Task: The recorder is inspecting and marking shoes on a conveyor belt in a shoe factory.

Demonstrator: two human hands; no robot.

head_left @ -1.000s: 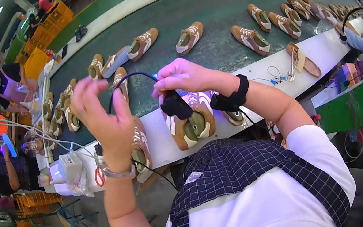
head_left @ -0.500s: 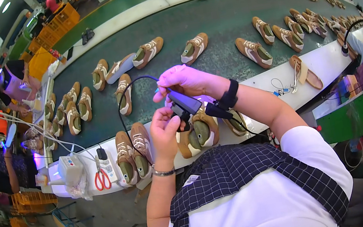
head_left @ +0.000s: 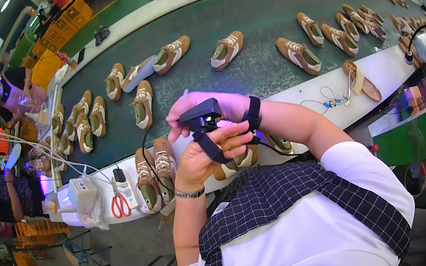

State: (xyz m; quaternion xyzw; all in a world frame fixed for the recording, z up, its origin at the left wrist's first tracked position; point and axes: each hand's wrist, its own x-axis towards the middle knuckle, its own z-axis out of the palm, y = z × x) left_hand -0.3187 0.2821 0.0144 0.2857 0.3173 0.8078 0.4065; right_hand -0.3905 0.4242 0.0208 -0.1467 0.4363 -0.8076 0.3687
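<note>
Vs 0.5 s ago: both hands raised off brown-and-white sneakers (head_left: pixel 157 174) at green belt (head_left: pixel 256 20) edge, left hand (head_left: pixel 206 153) now pinching strap of small black boxy strapped device (head_left: pixel 200 118), right hand (head_left: pixel 209 108) curled round it, so prob. re-seating device, shoes untouched.

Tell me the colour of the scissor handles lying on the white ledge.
Red. The scissors show best in the head view, lower left of the left hand.

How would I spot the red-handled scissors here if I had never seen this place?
Start at the long green conveyor belt carrying brown shoes. On the white ledge along its near edge, look left of the left hand, past a pair of shoes. The scissors are the only red-handled thing there.
</note>
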